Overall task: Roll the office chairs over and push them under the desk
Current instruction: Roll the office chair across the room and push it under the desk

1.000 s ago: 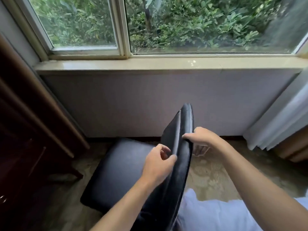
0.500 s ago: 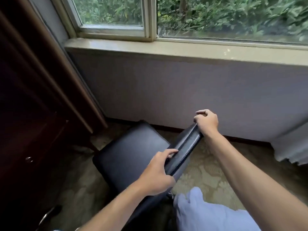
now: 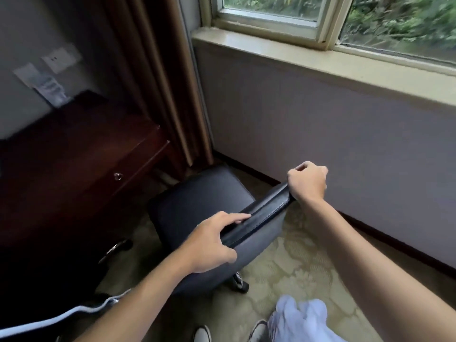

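Note:
A black leather office chair [image 3: 197, 206] stands on the carpet in the middle of the view, its seat turned toward the dark wooden desk [image 3: 81, 154] at the left. My left hand [image 3: 209, 243] grips the near end of the backrest's top edge. At the far end of that edge my right hand [image 3: 307, 183] is closed over the corner. One chair caster [image 3: 238, 282] shows under the backrest. The seat's front edge is close to the desk's corner. A second chair's chrome frame [image 3: 81, 309] shows at the lower left, mostly hidden in the dark.
A brown curtain [image 3: 158, 77] hangs in the corner behind the desk. The wall under the window sill [image 3: 320, 62] runs along the right. Papers [image 3: 47, 87] lean against the wall on the desk. My shoes [image 3: 202, 334] and light trousers [image 3: 301, 317] are at the bottom.
The chair has swung left toward the desk, and my view turned with it so the desk top now shows. Both hands stayed on the backrest.

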`<action>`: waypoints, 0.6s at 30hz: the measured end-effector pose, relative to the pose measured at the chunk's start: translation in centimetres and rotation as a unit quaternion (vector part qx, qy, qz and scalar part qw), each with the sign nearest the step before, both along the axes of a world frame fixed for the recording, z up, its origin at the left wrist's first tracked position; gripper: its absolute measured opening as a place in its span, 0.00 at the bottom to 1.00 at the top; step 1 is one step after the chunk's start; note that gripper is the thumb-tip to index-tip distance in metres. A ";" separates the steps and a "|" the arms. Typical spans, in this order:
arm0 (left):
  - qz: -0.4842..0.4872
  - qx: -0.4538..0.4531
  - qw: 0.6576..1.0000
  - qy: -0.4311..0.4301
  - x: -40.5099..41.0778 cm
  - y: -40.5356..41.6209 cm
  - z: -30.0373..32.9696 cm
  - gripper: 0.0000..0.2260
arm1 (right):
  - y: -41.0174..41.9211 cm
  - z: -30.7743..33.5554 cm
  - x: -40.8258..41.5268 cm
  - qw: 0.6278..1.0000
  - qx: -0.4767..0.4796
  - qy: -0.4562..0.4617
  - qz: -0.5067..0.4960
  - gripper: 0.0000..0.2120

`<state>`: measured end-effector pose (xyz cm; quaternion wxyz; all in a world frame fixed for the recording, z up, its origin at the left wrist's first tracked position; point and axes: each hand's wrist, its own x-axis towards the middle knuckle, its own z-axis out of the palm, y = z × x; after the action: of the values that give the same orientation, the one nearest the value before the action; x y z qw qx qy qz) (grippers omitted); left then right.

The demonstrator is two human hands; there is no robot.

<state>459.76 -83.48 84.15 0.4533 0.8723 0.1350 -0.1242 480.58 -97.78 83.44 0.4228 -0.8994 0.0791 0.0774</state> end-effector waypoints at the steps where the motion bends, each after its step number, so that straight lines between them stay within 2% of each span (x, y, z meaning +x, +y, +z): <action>1: 0.009 0.009 1.000 -0.002 -0.2 1.0 0.0 0.37 | 1.2 0.0 0.0 1.000 -0.005 -0.001 0.018 0.06; 4: 0.032 0.027 0.999 -0.004 -0.8 3.8 -0.2 0.37 | 4.6 -0.1 -0.4 0.995 -0.039 -0.019 0.095 0.10; 9: 0.053 0.058 0.997 -0.023 -1.3 7.5 -0.3 0.36 | 9.0 0.4 -0.7 0.979 -0.096 -0.069 0.163 0.15; 15: 0.067 0.086 0.994 -0.025 -1.2 10.9 -0.6 0.34 | 12.9 0.6 -0.3 0.968 -0.142 -0.073 0.193 0.06; 18: 0.078 0.072 0.994 -0.006 -1.3 11.6 -0.7 0.34 | 13.9 0.4 0.1 0.953 -0.186 -0.076 0.224 0.09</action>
<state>458.45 -71.87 83.41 0.3980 0.8903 0.2087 -0.0735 480.71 -83.91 83.82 0.2241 -0.9601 -0.1440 0.0857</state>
